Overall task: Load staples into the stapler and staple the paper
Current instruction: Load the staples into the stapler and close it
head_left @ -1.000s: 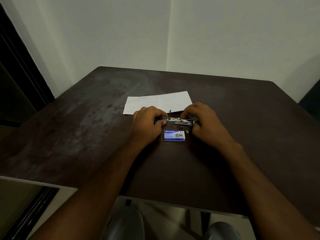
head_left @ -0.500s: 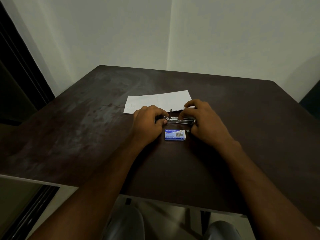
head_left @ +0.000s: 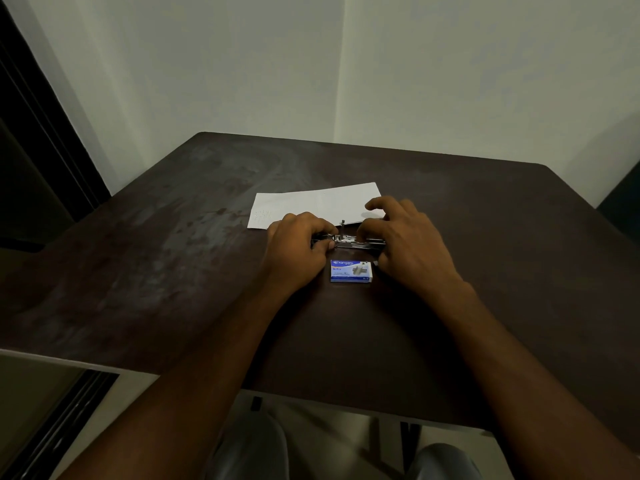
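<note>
A small metal stapler (head_left: pixel 349 241) lies flat and opened out on the dark table (head_left: pixel 173 265), with a thin part sticking up near its middle. My left hand (head_left: pixel 298 252) pinches its left end. My right hand (head_left: pixel 405 244) rests on its right end, thumb and middle fingers on the metal, index finger lifted. A blue and white staple box (head_left: pixel 350 270) lies just in front of the stapler, between my hands. A folded white paper (head_left: pixel 311 206) lies behind the stapler, partly covered by my fingers.
The table stands in a corner of two pale walls (head_left: pixel 242 81). A dark door frame (head_left: pixel 31 133) runs along the left. My knees (head_left: pixel 252 448) show below the table's near edge.
My right hand has shifted left along the stapler and its index finger has lifted off. The left hand and the staple box have stayed put.
</note>
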